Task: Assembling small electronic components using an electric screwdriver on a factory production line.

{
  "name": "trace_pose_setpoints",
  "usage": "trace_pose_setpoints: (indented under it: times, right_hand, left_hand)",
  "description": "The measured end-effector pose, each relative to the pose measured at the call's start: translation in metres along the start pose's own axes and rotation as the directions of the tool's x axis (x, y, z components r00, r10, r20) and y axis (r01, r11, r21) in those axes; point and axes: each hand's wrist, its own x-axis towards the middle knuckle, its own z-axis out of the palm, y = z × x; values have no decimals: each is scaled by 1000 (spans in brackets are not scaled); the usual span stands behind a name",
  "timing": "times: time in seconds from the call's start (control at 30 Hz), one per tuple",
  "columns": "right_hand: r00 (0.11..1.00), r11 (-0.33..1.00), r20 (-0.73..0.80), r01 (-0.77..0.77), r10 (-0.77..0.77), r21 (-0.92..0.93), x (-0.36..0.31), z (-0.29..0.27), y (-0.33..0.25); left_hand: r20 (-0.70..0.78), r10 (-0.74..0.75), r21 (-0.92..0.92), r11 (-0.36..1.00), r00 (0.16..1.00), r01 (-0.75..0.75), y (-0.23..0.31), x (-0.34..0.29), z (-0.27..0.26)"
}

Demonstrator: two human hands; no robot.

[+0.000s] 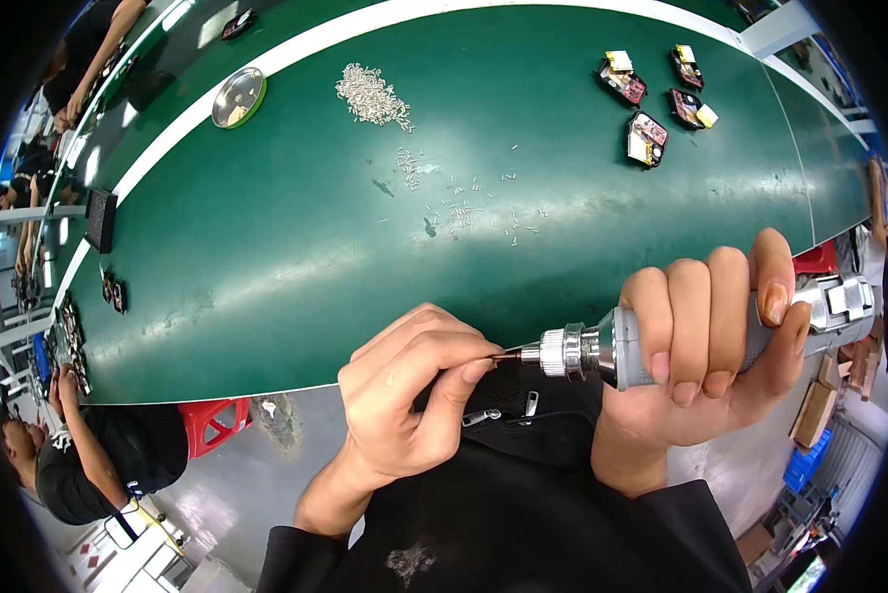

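Note:
My right hand (706,331) is wrapped around a grey electric screwdriver (617,346) with a silver chuck, held level in front of my body at the near edge of the table. Its thin bit (508,357) points left. At the bit's tip, the thumb and forefinger of my left hand (409,390) are pinched together. Whether a screw sits between those fingertips is hidden. Beyond my hands, small silver screws (464,212) lie scattered on the green table (266,217), and a denser pile of screws (370,96) rests farther back.
Several black devices with pale tags (647,138) stand at the back right. A round green-rimmed dish (239,97) is at the back left. Near the left edge are a black block (101,219) and a small black part (114,292). A co-worker (98,455) sits left, by a red stool (212,425).

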Motion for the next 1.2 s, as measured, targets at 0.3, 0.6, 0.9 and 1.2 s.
trace_pose_setpoints:
  times: [0.3,0.6,0.9,1.2]
  right_hand:
    - [993,991,-115,33,-18,130,13,-17,9]
    - [904,970,-398,215,-156,109,15,-45,-15]
    - [838,981,-519,195,-169,-4,13,-50,-19]
    - [894,992,-446,99,-54,77,-2,-43,-9]
  left_hand:
    - [208,23,115,992,978,-48,-5,28,-9]
    - [-127,-114,897,410,985,163,-88,203,-154]
    - [-224,-149,970,62,963,236,-187,276,-225]
    - [63,-1,682,730,998,-42,-82,152,-182]
